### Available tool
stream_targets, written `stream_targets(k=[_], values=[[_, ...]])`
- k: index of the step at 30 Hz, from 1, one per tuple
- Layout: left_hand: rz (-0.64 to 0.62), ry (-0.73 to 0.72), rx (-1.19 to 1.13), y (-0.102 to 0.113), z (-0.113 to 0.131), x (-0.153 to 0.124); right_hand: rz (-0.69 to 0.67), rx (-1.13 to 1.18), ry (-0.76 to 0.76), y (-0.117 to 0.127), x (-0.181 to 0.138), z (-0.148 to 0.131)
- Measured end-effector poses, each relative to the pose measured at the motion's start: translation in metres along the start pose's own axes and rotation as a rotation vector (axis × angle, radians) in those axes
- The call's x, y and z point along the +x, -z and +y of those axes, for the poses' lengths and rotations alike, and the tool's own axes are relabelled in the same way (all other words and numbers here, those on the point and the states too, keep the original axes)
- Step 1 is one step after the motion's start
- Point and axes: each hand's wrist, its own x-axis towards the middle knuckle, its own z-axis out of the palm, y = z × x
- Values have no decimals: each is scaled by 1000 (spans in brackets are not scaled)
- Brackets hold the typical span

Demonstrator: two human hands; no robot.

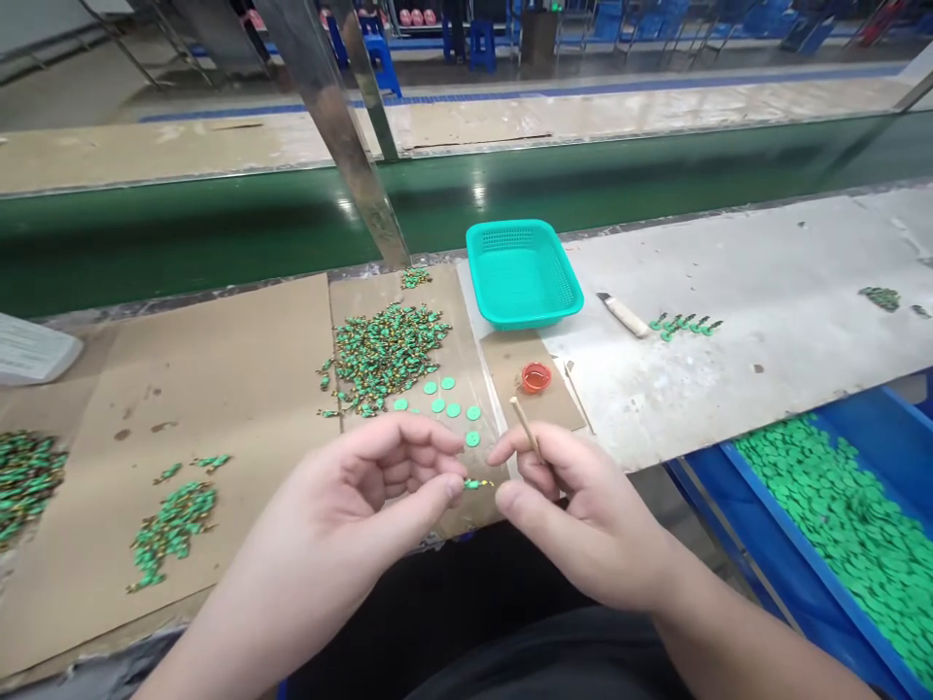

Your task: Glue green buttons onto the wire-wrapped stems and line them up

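Note:
My left hand (357, 496) pinches a small green figurine (476, 483) with yellow and dark parts between thumb and forefinger. A thin wooden stick (522, 418) is held in my right hand (583, 515), its blunt end pointing up and away. The right thumb and forefinger are parted close to the figurine's tip; whether they touch it I cannot tell. Just beyond my hands lie several loose green discs (453, 410). Behind these is a large heap of similar small figurines (390, 352). A small red cup (536, 377) of liquid stands past my right hand.
A turquoise basket (521, 321) stands behind the cup. To its right are a white-handled knife (625, 316) and a row of green pieces on discs (685, 325). A blue bin (765, 486) of green discs is at right. More figurines (175, 520) lie on cardboard at left.

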Motion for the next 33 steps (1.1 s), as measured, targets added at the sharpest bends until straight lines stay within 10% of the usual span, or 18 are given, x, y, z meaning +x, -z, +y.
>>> stream_targets(k=[12, 19, 27, 33], values=[[135, -65, -214, -21, -25, -5, 33, 659, -295, -28, 11, 7], [282, -231, -164, -32, -48, -10, 52, 636, -225, -36, 13, 16], [393, 5, -210, -5, -92, -7, 502, 311, 73, 42, 28, 44], [366, 20, -147, -8, -109, -15, 531, 182, 240, 78, 65, 52]])
